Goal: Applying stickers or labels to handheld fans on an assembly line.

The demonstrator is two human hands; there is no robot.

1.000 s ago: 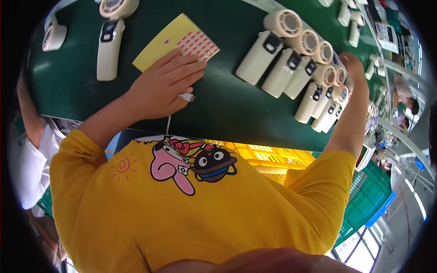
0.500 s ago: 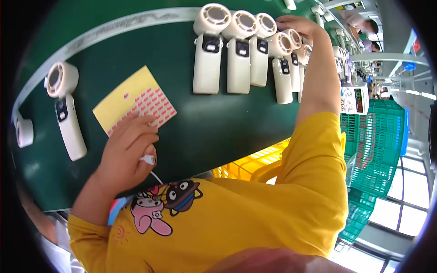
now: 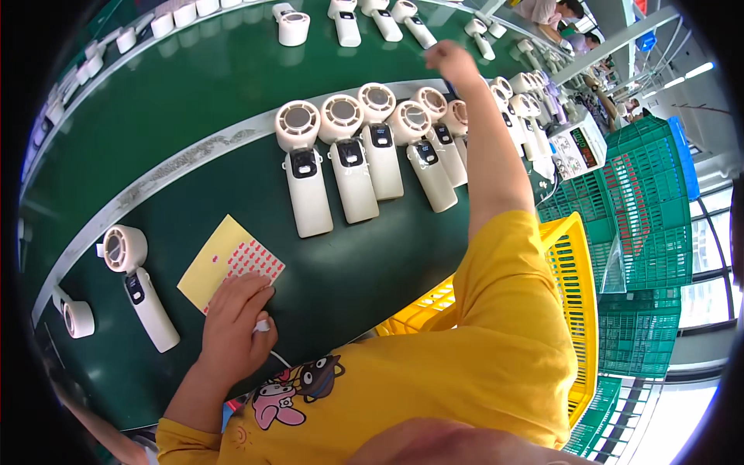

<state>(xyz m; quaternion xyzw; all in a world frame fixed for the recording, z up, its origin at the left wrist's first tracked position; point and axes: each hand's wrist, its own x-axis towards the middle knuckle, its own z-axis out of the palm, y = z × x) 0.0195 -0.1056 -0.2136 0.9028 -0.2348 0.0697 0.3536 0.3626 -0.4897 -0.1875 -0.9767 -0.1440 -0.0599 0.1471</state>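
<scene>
My left hand [image 3: 236, 322] lies on a yellow sheet [image 3: 203, 270] printed with rows of small red stickers. Its fingers cover the lower edge of the sheet, and a white cable plug [image 3: 262, 325] is tucked between thumb and palm. My right hand [image 3: 453, 65] is raised at the far side of a row of white handheld fans [image 3: 308, 194]. Its fingers are curled, and a small dark blue piece shows just below it; what it holds is unclear. Another handheld fan [image 3: 151, 310] lies left of the sheet.
Past the pale rail, more fans [image 3: 347, 27] lie on the green belt [image 3: 209, 85]. Yellow crates [image 3: 573, 310] stand beside my right side, with green crates [image 3: 643, 209] behind. A small meter with a display [image 3: 577, 147] sits at right; co-workers are farther off.
My right hand has moved from behind the row of fans to above the rail, its fingers now curled. The view has shifted to show more of the belt. My left hand stays on the sheet.
</scene>
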